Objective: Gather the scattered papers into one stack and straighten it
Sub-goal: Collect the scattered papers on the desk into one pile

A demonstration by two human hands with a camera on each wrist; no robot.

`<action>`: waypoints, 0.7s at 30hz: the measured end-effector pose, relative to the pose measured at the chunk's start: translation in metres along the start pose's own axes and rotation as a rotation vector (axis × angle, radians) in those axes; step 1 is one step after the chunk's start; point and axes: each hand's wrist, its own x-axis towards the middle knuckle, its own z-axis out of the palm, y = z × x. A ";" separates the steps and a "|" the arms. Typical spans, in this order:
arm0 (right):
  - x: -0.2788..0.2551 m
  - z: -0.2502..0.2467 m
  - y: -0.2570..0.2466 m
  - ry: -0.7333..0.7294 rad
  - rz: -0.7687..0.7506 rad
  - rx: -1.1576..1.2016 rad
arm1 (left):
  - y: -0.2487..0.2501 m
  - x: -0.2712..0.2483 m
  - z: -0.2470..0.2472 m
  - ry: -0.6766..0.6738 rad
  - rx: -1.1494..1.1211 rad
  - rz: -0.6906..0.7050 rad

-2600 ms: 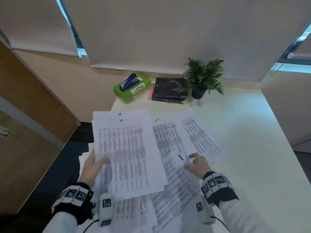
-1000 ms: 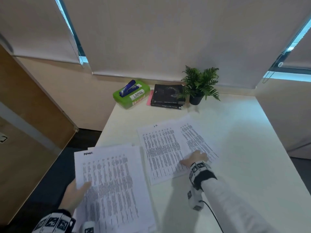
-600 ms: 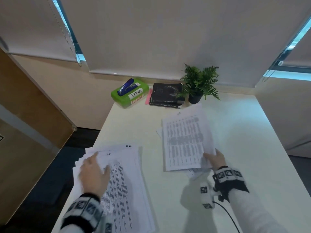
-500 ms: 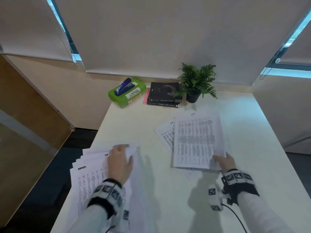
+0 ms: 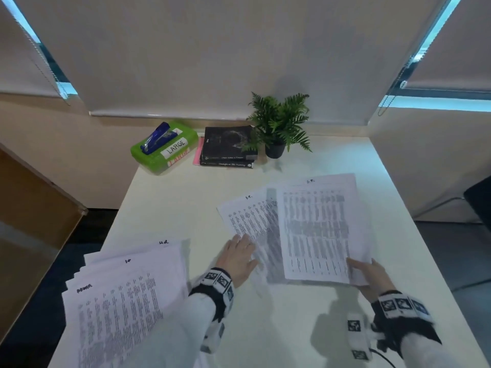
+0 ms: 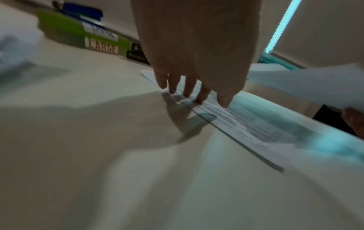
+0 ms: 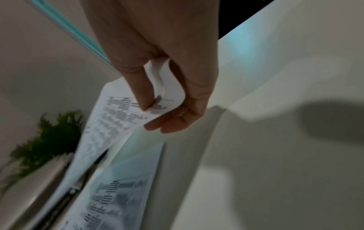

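Observation:
A loose, fanned stack of printed papers [image 5: 125, 301] lies at the table's near left. My right hand [image 5: 368, 274] pinches the near corner of a lifted sheaf of sheets [image 5: 318, 229], thumb on top [image 7: 141, 93]. Under and left of it one printed sheet [image 5: 247, 216] lies flat on the white table [image 5: 172, 208]. My left hand [image 5: 236, 257] rests with straight fingers [image 6: 185, 87] on that sheet's near left edge [image 6: 246, 124].
At the back stand a green box [image 5: 164, 150] with a blue stapler [image 5: 156, 138] on it, black books [image 5: 228, 147] and a potted fern [image 5: 279, 123]. The table's left edge drops to dark floor; a dark chair [image 5: 478, 203] is at right.
My left hand left the left stack and crossed right onto the flat sheet. My right hand keeps the lifted sheaf, now a little further right.

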 end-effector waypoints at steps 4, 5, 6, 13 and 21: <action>0.010 0.013 0.007 -0.139 0.038 -0.213 | -0.032 -0.025 0.006 -0.010 -0.037 0.085; 0.008 0.021 0.008 -0.156 0.020 -0.288 | -0.036 -0.031 0.008 0.022 -0.137 0.049; 0.005 0.028 0.011 -0.169 -0.007 -0.368 | -0.035 -0.036 0.010 0.083 -0.261 -0.021; -0.024 0.076 0.040 -0.067 -0.112 -0.851 | 0.021 -0.027 -0.023 0.150 -1.002 -0.762; -0.035 0.084 0.048 -0.080 -0.138 -0.891 | 0.029 -0.026 -0.022 0.241 -1.235 -0.708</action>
